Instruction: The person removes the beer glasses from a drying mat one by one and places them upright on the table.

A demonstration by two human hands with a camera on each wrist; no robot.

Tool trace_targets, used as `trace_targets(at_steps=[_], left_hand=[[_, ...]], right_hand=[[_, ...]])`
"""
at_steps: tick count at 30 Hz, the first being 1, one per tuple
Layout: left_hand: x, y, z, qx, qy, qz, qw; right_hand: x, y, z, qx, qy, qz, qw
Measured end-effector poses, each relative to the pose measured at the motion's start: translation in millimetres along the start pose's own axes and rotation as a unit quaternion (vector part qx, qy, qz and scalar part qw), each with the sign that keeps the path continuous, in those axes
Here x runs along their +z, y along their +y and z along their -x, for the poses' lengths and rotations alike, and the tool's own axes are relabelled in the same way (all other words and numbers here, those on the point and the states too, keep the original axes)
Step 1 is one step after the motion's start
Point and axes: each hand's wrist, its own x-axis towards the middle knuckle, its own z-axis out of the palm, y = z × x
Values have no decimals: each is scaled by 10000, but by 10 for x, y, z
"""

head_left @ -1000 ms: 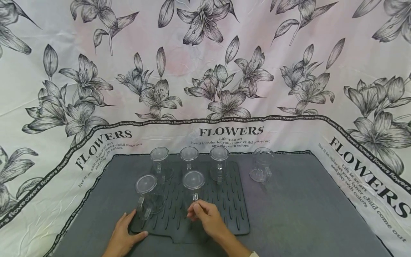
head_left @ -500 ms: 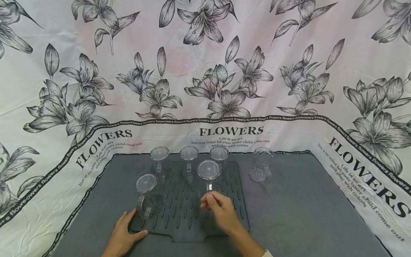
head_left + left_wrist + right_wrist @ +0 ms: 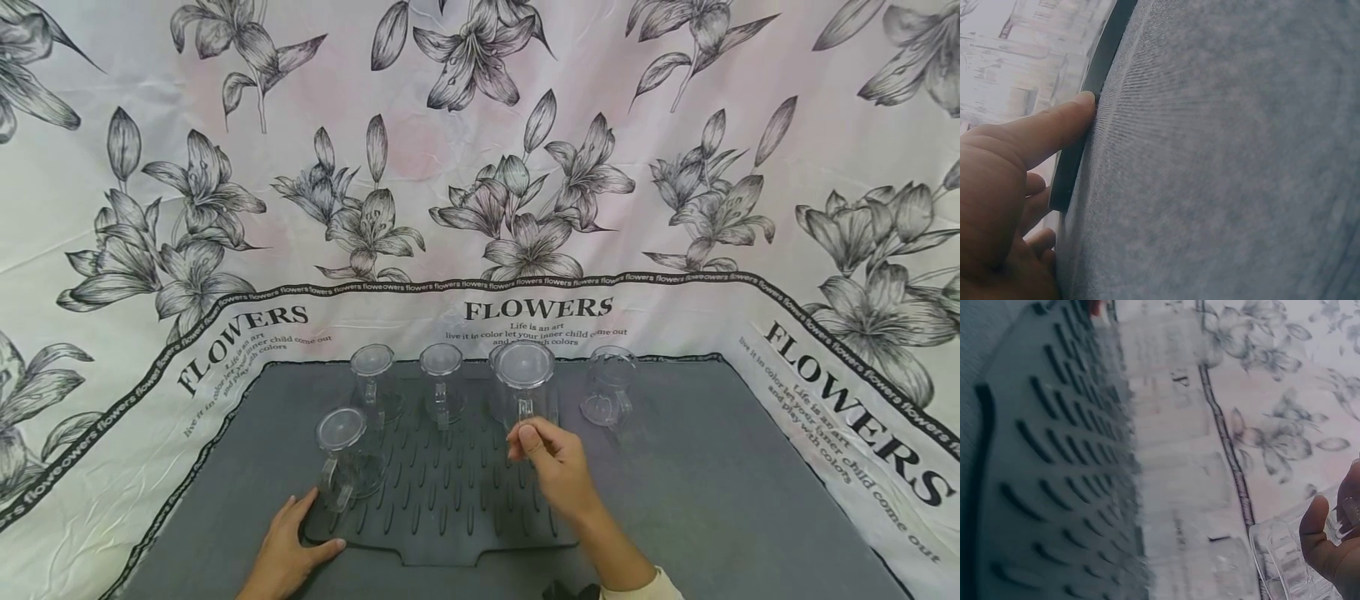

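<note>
My right hand (image 3: 553, 467) pinches the handle of a clear glass mug (image 3: 525, 367), bottom up above the back right of a dark drying mat (image 3: 442, 533). In the right wrist view the thumb (image 3: 1319, 540) lies against the held mug (image 3: 1272, 556). At the mat's front left corner, my left hand (image 3: 288, 546) rests with fingers along the side and the thumb (image 3: 1060, 125) straight against the front edge. Close beyond it, a glass mug (image 3: 341, 429) stands bottom up on the mat. Two more mugs show in the back row; another is mostly hidden behind the held one.
A separate glass mug (image 3: 611, 387) stands on the grey tabletop (image 3: 712, 483) right of the mat. Flower-printed cloth (image 3: 405, 208) rises along the back and sides. A small black object (image 3: 570, 590) shows at the bottom edge by the right forearm.
My right hand has carried its mug from the middle of the mat up and to the right, to the back right, now overlapping a back-row mug. The left hand has stayed at the corner.
</note>
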Motion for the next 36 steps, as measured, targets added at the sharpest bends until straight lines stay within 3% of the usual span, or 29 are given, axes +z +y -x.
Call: trace_targets(at_steps=[7,15,24,32,36], left_hand=[[4,7,16,19,4,23,10000],[9,8,36,9,2,22,10000],[7,24,61,-30,25,52,10000],[-1,26,93,-71,26,214,9997],[-73,46,142,-151,145,593,9980]], right_hand=[[-197,-102,-121,-396,659,374,9963],[-309,-219,-193,-228,1396,538,9885],[-217,-462,-253,-1096,1485,855,9791],[-199,-493,-225,-1008,1482,1386,9740],[-196,-480,-229,-1275,1461,1408,9709]])
